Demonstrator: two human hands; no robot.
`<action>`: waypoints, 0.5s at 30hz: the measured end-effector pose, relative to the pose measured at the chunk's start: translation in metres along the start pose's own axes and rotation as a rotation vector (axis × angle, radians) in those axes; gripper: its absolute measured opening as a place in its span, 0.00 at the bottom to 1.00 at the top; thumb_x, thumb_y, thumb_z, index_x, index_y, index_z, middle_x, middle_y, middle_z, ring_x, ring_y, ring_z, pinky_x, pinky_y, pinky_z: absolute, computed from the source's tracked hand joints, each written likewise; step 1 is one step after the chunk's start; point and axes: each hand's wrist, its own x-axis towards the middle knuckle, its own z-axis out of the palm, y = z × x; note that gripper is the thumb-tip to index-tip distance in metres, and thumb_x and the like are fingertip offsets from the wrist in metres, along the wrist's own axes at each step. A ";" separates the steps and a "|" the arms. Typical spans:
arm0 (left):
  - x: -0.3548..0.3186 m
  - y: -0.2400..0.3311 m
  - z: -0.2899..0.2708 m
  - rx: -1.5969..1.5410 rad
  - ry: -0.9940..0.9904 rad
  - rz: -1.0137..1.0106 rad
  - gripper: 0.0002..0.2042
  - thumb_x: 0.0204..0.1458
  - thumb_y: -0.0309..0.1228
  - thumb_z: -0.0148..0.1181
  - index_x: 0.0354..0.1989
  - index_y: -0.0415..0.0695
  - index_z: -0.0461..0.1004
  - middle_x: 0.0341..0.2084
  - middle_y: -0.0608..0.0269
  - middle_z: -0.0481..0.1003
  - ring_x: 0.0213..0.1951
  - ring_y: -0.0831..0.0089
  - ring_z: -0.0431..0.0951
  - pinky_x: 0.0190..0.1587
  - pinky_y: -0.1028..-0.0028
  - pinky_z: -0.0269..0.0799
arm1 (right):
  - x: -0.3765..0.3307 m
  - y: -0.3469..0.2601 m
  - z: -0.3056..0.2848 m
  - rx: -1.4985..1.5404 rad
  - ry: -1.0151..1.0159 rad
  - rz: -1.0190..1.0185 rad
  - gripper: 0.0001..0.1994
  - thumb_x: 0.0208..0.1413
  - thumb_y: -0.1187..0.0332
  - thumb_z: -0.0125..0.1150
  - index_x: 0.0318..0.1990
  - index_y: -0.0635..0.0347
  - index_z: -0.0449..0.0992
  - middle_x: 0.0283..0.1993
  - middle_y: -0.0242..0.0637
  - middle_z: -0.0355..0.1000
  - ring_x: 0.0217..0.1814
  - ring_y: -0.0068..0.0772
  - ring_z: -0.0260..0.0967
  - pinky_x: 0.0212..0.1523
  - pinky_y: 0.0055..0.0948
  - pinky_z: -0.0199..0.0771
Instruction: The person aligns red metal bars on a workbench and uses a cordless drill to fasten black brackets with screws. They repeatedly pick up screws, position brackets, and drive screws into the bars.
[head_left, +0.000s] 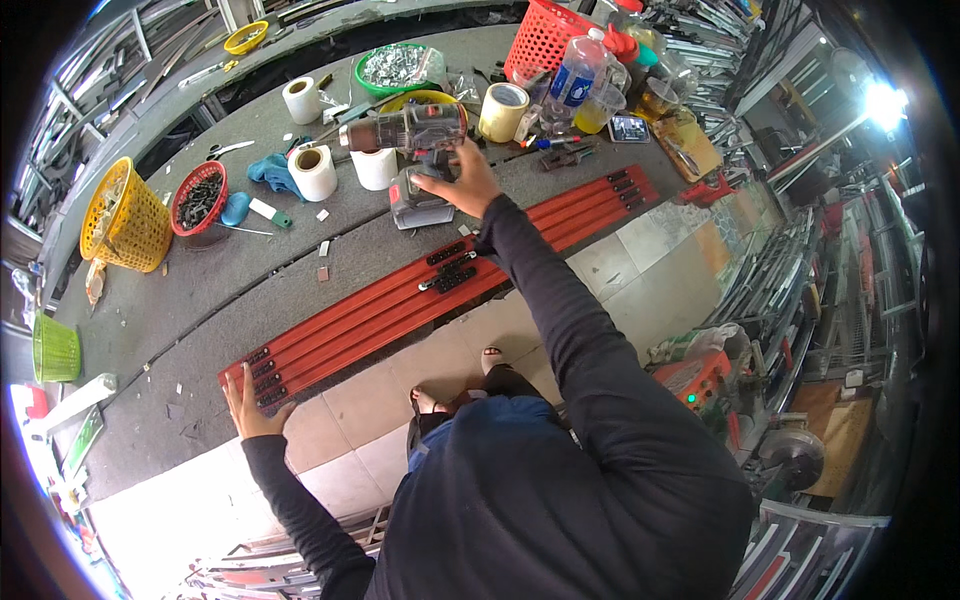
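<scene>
Several long red metal profiles [350, 335] lie side by side along the table's near edge. Black fittings [262, 375] sit at their left ends. More black pieces [452, 272] lie across the middle, and others [625, 190] at the right ends. My left hand [254, 408] has its fingers spread at the profiles' left ends, touching or just over them. Beyond the profiles, my right hand [468, 183] is closed around the handle of a cordless drill [408, 130]. Its battery base [418, 205] is low over or on the grey tabletop, and its nose points left.
White tape rolls [313, 172] stand left of the drill. Further left are a red basket of dark screws [200, 198] and a yellow basket [125, 215]. Behind are a green basket of metal parts [392, 68], a bottle [578, 68] and a phone [629, 129]. Metal profiles crowd the right side.
</scene>
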 end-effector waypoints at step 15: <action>-0.066 0.243 0.086 -0.165 0.442 -0.183 0.38 0.57 0.45 0.81 0.77 0.54 0.76 0.82 0.40 0.62 0.84 0.37 0.56 0.83 0.36 0.52 | -0.163 -0.019 -0.064 -0.135 -0.313 -0.019 0.16 0.53 0.65 0.82 0.49 0.52 0.86 0.51 0.39 0.77 0.60 0.51 0.73 0.63 0.51 0.75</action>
